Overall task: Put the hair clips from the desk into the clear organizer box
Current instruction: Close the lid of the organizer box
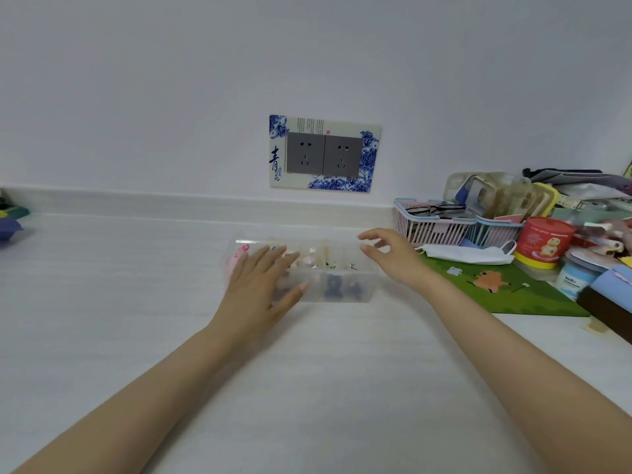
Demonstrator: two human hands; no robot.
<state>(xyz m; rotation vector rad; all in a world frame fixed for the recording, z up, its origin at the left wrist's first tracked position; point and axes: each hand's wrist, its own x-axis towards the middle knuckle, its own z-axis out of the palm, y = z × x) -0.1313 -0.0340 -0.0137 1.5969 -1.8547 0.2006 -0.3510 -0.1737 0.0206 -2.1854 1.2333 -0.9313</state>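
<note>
Two hands at the clear organizer box [345,289] on my white counter [136,285].

Using the box as landmark: my left hand [260,285] lies flat against its near-left corner, fingers spread, gripping nothing. My right hand [393,258] hovers at its right end, fingers loosely curled and empty. Hair clips [333,285] sit inside its compartments, pink at the left, dark ones in front. Right of it lie a face mask [468,253] and pink basket [432,227].

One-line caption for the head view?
Left hand rests on the clear organizer box of hair clips; right hand hovers open beside it.
</note>
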